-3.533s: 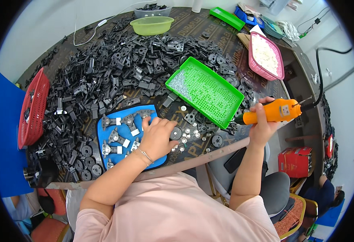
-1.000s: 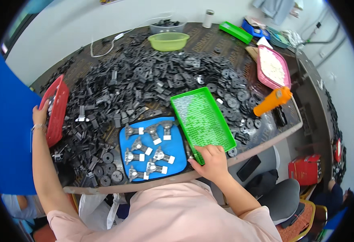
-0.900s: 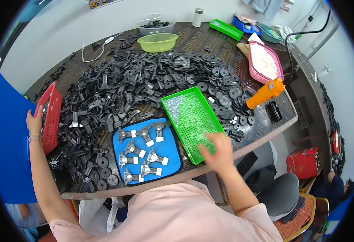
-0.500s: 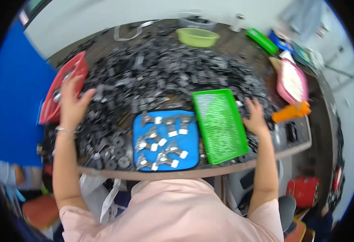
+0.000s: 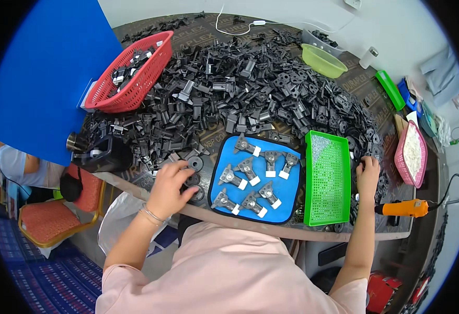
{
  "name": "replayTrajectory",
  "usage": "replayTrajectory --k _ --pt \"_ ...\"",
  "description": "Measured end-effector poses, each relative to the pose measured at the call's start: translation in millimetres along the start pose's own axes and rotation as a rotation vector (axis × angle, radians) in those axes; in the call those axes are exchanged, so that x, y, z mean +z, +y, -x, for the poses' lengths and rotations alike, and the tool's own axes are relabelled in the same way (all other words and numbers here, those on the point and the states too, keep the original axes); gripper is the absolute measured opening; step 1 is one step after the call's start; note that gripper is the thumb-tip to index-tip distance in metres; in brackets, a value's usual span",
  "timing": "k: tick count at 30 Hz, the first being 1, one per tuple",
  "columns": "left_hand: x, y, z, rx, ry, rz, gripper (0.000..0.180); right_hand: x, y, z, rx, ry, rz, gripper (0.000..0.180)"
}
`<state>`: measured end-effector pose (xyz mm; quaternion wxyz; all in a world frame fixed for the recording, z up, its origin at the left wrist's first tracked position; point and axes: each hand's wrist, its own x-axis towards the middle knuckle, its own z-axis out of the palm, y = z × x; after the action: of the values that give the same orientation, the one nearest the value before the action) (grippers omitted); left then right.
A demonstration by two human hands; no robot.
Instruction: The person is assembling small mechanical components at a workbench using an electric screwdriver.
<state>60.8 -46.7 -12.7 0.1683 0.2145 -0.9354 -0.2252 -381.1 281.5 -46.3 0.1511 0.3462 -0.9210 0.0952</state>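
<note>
My left hand [image 5: 171,187] hovers by the near table edge, fingers and thumb apart with nothing between them, close to several black discs [image 5: 195,163]. On the blue mat [image 5: 295,193] lie several black T-shaped fittings [image 5: 245,171], each with a white end and a shiny round centre. Right of the mat stands a green perforated tray [image 5: 328,183], with small silvery pieces [image 5: 319,145] at its far left corner. Just past the tray's right side, my right hand [image 5: 368,180] reaches into dark round parts, fingers curled down; whatever they grip is hidden.
A large heap of black plastic parts [image 5: 250,89] covers much of the table. A red basket [image 5: 153,73] holds more at the left. Yellow-green bowl [image 5: 323,62] stands at the back; a pink basket of white pieces [image 5: 412,157] and an orange corded tool [image 5: 404,208] sit right.
My view has turned left. My left hand has come away from the red basket to the near edge by the discs. My right hand's fingers have curled down beside the green tray.
</note>
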Motion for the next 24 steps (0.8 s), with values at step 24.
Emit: replayTrajectory --k 24 --pt "7.3 -11.9 -16.4 -0.186 0.016 0.121 0.021 8.0 -238.7 -74.6 -0.581 -0.327 -0.641 0.041"
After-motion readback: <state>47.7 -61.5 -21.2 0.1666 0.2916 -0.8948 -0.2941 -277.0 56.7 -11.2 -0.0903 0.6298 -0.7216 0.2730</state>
